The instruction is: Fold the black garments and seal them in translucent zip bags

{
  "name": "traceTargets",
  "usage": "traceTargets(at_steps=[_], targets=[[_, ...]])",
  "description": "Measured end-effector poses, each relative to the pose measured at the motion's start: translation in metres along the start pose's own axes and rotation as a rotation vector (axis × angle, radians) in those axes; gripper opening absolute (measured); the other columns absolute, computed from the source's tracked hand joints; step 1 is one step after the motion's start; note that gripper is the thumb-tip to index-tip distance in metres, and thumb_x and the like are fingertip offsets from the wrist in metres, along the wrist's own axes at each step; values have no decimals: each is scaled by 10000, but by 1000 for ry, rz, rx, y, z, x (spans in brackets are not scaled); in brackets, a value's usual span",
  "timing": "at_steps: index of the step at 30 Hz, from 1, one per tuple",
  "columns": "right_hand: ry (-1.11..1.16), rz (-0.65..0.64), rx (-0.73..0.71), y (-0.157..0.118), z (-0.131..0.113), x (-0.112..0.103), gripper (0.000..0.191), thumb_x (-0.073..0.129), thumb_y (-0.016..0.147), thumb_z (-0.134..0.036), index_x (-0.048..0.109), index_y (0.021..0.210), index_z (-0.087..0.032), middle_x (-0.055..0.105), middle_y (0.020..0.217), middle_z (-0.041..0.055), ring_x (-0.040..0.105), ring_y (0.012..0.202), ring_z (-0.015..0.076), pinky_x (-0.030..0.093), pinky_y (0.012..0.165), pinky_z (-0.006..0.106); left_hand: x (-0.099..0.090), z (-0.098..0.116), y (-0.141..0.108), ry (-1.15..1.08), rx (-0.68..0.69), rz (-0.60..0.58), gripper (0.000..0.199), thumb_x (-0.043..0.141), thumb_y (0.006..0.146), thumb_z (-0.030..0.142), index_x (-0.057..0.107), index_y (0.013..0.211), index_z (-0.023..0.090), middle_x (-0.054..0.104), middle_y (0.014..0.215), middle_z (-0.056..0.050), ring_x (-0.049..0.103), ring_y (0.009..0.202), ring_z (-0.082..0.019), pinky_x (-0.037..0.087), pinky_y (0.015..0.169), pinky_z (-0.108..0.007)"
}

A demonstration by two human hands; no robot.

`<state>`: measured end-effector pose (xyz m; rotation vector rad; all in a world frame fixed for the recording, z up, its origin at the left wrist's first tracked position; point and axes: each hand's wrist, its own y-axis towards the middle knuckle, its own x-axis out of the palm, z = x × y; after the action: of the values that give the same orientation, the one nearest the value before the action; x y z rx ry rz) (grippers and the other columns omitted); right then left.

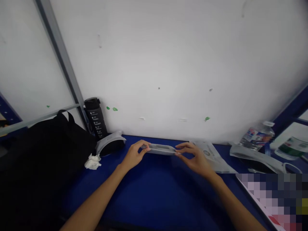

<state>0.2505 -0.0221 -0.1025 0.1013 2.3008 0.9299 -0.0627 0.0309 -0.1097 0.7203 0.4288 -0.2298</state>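
Between my two hands, above the blue tabletop [151, 199], is a flat grey-white packet [161, 149] that looks like a translucent plastic pouch, seen nearly edge-on. My left hand [136, 154] pinches its left end between thumb and fingers. At the right end, the thumb and fingertips of my right hand [192, 157] are closed on the edge. What lies inside the packet is too blurred to tell. Just behind my right hand lies a pale printed plastic bag [214, 157].
On the left are a black bag [48, 154], a black water bottle [96, 118], a crumpled tissue [92, 162] and a pale pouch [112, 141] with something dark. To the right are a clear plastic bottle [256, 136] and another pouch [257, 157]. A white wall [156, 64] closes off the back.
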Motion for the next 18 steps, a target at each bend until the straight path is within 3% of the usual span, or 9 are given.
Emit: traceTargets(at_steps=[5,13,18], targets=[[-94,-110,-81,-4,-5,8,179,700,975,-394,833,924,-287,771,1106,73,694,1026,259,539,937,456,10,6,-5,-40,12,-36,84,669,989,232,714,919,220,771,1087,-43,699,1073,-212,510,985,-335],[-234,-10,-265,-16,-38,52,173,647,1030,-252,815,1014,-293,772,1109,60,693,1028,232,443,933,453,41,26,-21,-73,92,-126,121,656,1023,299,743,966,238,765,1144,-56,697,1119,-219,520,1047,-364],[-261,68,-245,-13,-29,44,106,739,974,-283,790,1063,-257,769,1061,58,700,956,234,437,909,444,33,18,-14,20,119,-67,116,636,1032,280,734,989,233,746,1160,-58,688,1119,-216,522,1043,-373]])
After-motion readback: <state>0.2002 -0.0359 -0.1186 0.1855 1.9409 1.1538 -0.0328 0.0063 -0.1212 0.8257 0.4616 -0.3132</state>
